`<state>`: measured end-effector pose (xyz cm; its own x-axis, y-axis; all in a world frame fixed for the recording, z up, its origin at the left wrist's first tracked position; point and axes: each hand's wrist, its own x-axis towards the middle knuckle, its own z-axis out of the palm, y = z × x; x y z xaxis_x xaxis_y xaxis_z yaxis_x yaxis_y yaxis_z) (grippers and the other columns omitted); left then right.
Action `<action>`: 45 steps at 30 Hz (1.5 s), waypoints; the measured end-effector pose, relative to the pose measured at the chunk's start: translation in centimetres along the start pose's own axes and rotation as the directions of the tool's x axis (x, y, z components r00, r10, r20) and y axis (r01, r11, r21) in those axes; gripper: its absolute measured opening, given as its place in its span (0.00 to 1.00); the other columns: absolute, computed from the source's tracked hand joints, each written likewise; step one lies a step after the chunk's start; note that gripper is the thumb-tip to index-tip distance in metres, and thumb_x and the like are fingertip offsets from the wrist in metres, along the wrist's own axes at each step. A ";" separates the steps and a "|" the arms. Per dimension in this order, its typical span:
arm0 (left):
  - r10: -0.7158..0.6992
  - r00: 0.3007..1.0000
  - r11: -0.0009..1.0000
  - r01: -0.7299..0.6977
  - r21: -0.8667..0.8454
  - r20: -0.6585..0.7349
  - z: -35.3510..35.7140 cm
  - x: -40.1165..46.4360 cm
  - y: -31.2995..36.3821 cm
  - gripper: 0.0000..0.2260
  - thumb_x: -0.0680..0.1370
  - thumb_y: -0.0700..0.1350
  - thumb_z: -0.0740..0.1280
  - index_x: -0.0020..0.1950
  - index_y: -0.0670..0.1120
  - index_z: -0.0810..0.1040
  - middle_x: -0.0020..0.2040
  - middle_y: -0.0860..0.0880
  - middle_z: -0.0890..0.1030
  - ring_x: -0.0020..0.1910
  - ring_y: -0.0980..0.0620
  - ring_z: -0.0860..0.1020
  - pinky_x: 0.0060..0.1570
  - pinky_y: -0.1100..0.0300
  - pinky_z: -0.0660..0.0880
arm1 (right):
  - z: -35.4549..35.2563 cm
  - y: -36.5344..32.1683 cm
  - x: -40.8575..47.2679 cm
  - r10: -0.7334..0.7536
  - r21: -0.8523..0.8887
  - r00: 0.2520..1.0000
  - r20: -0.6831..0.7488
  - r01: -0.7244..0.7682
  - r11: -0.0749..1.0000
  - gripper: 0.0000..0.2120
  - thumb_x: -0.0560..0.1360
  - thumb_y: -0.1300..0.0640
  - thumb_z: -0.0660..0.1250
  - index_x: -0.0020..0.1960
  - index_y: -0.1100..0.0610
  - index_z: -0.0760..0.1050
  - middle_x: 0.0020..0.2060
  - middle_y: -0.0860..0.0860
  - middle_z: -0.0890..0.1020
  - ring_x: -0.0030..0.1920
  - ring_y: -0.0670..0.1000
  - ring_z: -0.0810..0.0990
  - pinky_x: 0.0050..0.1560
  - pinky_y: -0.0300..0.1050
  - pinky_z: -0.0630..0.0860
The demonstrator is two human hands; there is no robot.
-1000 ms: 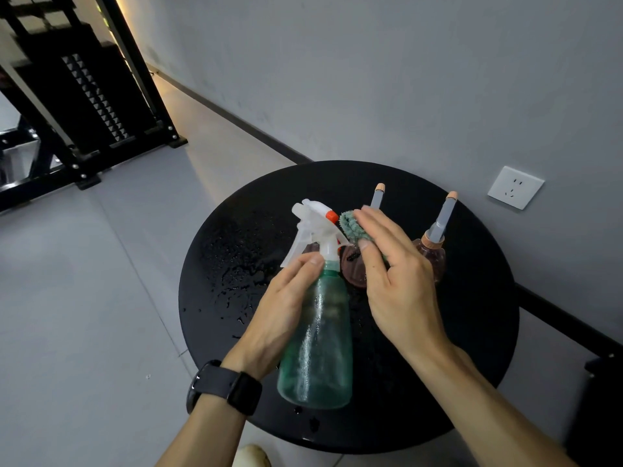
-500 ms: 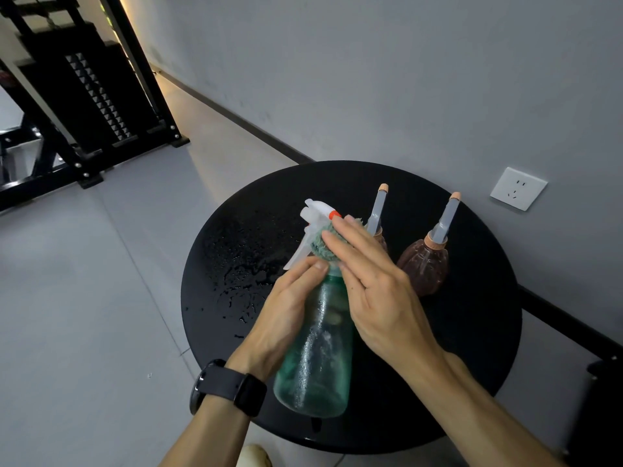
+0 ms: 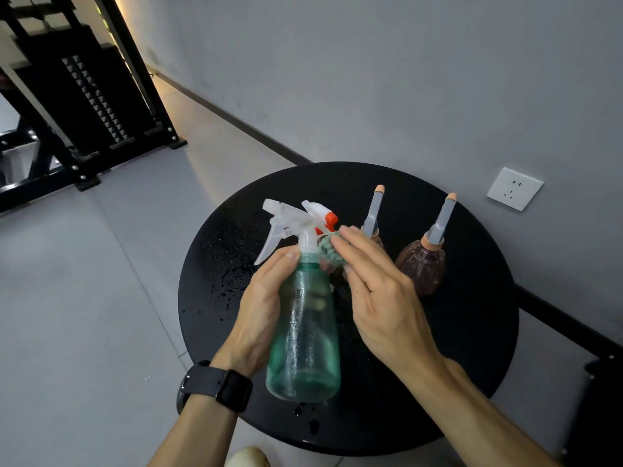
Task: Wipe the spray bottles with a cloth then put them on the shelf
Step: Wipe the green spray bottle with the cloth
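My left hand (image 3: 266, 311) grips a wet green spray bottle (image 3: 305, 342) with a white trigger head and orange nozzle, held above the round black table (image 3: 472, 332). My right hand (image 3: 377, 291) presses a small green cloth (image 3: 332, 252) against the bottle's neck, fingers nearly straight over it. Two brown bottles with grey spouts stand behind: one (image 3: 423, 269) in plain sight at the right, the other (image 3: 372, 220) mostly hidden by my right hand.
Water drops lie on the table's left part (image 3: 229, 264). A black metal shelf frame (image 3: 84, 106) stands on the floor at the far left. A white wall socket (image 3: 514, 188) sits on the grey wall behind the table.
My right hand brought the cloth from the brown bottle to the green bottle's head, then slid it down to the right side of the neck. The trigger head now shows fully.
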<state>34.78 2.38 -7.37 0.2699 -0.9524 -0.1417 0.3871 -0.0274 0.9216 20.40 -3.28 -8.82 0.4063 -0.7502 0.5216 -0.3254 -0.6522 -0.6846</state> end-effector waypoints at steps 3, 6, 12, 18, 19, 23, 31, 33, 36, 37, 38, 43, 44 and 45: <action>-0.005 1.000 0.999 0.005 0.042 0.007 0.1 0.0 -0.2 0.21 0.77 0.52 0.65 0.62 0.38 0.78 0.52 0.29 0.79 0.46 0.38 0.76 0.44 0.49 0.77 | -0.3 -0.4 0.7 -0.008 0.001 0.995 -0.104 0.009 1.000 0.18 0.81 0.63 0.58 0.70 0.62 0.72 0.70 0.53 0.72 0.73 0.49 0.67 0.72 0.50 0.67; -0.009 0.999 0.993 0.003 0.120 0.047 0.4 -0.2 -0.5 0.16 0.78 0.50 0.68 0.59 0.39 0.79 0.50 0.34 0.81 0.44 0.40 0.78 0.42 0.51 0.78 | -0.5 -1.0 1.2 -0.039 -0.017 0.993 -0.110 0.037 0.999 0.18 0.81 0.65 0.58 0.70 0.63 0.71 0.71 0.54 0.72 0.74 0.50 0.66 0.72 0.50 0.66; -0.010 0.996 0.976 -0.011 0.219 0.093 1.2 -0.6 -0.8 0.10 0.83 0.45 0.63 0.54 0.47 0.84 0.51 0.43 0.85 0.51 0.44 0.83 0.58 0.41 0.76 | 0.1 -1.3 0.7 -0.105 -0.028 0.994 0.005 0.105 0.994 0.20 0.80 0.69 0.59 0.71 0.63 0.69 0.73 0.54 0.68 0.76 0.49 0.61 0.75 0.42 0.60; 0.054 0.998 0.954 -0.063 0.293 0.038 1.2 -0.7 -0.4 0.10 0.84 0.45 0.62 0.58 0.48 0.83 0.53 0.44 0.86 0.54 0.48 0.84 0.54 0.50 0.80 | 0.5 -1.2 -0.1 -0.173 -0.031 0.981 0.091 0.176 0.984 0.21 0.78 0.73 0.61 0.69 0.63 0.72 0.72 0.55 0.69 0.76 0.49 0.61 0.75 0.42 0.60; 0.066 0.997 0.948 -0.072 0.312 0.029 1.1 -0.7 -0.5 0.09 0.83 0.46 0.64 0.54 0.49 0.83 0.52 0.44 0.86 0.51 0.48 0.84 0.52 0.50 0.81 | 0.6 -1.3 -0.3 -0.182 -0.022 0.978 0.106 0.185 0.982 0.21 0.77 0.73 0.60 0.69 0.63 0.72 0.72 0.55 0.70 0.76 0.49 0.62 0.74 0.42 0.61; 0.099 0.995 0.924 -0.095 0.369 0.009 0.9 -0.5 -0.9 0.10 0.83 0.42 0.62 0.53 0.50 0.82 0.47 0.50 0.87 0.47 0.54 0.84 0.46 0.59 0.81 | 0.6 -1.4 -0.4 -0.193 0.003 0.972 0.134 0.195 0.981 0.22 0.77 0.74 0.62 0.68 0.63 0.73 0.71 0.54 0.71 0.75 0.48 0.63 0.73 0.41 0.63; 0.196 0.973 0.796 -0.087 0.600 -0.119 0.4 0.4 -1.9 0.13 0.82 0.60 0.60 0.61 0.60 0.79 0.55 0.56 0.83 0.53 0.60 0.80 0.51 0.61 0.76 | 0.0 -1.8 0.2 -0.199 -0.065 0.975 -0.097 0.193 0.979 0.21 0.76 0.75 0.63 0.68 0.65 0.71 0.70 0.58 0.72 0.74 0.54 0.66 0.73 0.49 0.66; 0.250 0.958 0.749 -0.100 0.655 -0.140 0.5 0.5 -2.1 0.14 0.82 0.59 0.59 0.61 0.57 0.79 0.54 0.56 0.82 0.51 0.61 0.80 0.48 0.65 0.74 | 0.2 -2.0 0.2 -0.210 -0.080 0.972 -0.104 0.202 0.976 0.22 0.76 0.75 0.63 0.69 0.65 0.71 0.70 0.58 0.71 0.74 0.54 0.65 0.73 0.49 0.65; 0.306 0.933 0.678 -0.073 0.732 -0.191 0.6 0.6 -2.3 0.10 0.82 0.53 0.61 0.57 0.52 0.78 0.50 0.56 0.79 0.48 0.61 0.78 0.41 0.64 0.71 | 0.7 -2.3 -0.1 -0.244 -0.114 0.965 -0.093 0.233 0.966 0.21 0.77 0.74 0.63 0.68 0.66 0.71 0.70 0.59 0.71 0.75 0.56 0.64 0.74 0.48 0.62; 0.320 0.928 0.659 -0.071 0.749 -0.194 0.6 0.6 -2.4 0.07 0.83 0.51 0.61 0.54 0.53 0.77 0.49 0.56 0.79 0.46 0.61 0.78 0.41 0.63 0.71 | 0.9 -2.4 -0.2 -0.249 -0.121 0.964 -0.091 0.237 0.964 0.20 0.77 0.74 0.63 0.68 0.66 0.71 0.70 0.59 0.70 0.75 0.56 0.64 0.74 0.48 0.62; 0.330 0.924 0.643 -0.072 0.763 -0.191 0.8 0.4 -2.3 0.04 0.82 0.50 0.61 0.50 0.55 0.75 0.47 0.56 0.78 0.44 0.63 0.77 0.39 0.65 0.70 | 1.1 -2.5 -0.3 -0.253 -0.127 0.963 -0.093 0.241 0.962 0.20 0.77 0.74 0.62 0.68 0.66 0.71 0.71 0.59 0.70 0.75 0.56 0.63 0.75 0.48 0.62; 0.394 0.911 0.524 -0.114 0.844 -0.121 1.5 0.1 -2.3 0.13 0.83 0.51 0.62 0.40 0.61 0.65 0.40 0.56 0.71 0.39 0.66 0.73 0.38 0.72 0.67 | 1.0 -2.3 0.2 -0.227 -0.163 0.969 -0.101 0.209 0.964 0.19 0.78 0.73 0.61 0.68 0.66 0.71 0.71 0.60 0.69 0.75 0.56 0.62 0.75 0.43 0.58; 0.398 0.909 0.514 -0.114 0.850 -0.119 1.6 0.1 -2.3 0.13 0.83 0.51 0.61 0.40 0.62 0.65 0.40 0.56 0.71 0.40 0.67 0.73 0.38 0.73 0.67 | 1.0 -2.1 0.3 -0.209 -0.161 0.974 -0.090 0.193 0.968 0.19 0.78 0.73 0.62 0.68 0.67 0.71 0.71 0.60 0.69 0.76 0.55 0.62 0.75 0.43 0.58; 0.399 0.908 0.516 -0.108 0.850 -0.127 1.5 0.1 -2.3 0.13 0.83 0.50 0.61 0.40 0.62 0.66 0.40 0.56 0.71 0.41 0.67 0.73 0.38 0.73 0.66 | 1.0 -1.9 0.3 -0.196 -0.156 0.978 -0.077 0.182 0.971 0.20 0.77 0.72 0.62 0.68 0.66 0.71 0.71 0.59 0.69 0.76 0.55 0.62 0.75 0.43 0.59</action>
<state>32.56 1.87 -8.98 0.5113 -0.8373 0.1936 -0.5788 -0.1690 0.7978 22.03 -2.10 -7.88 0.3956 -0.6141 0.6829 -0.3748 -0.7868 -0.4905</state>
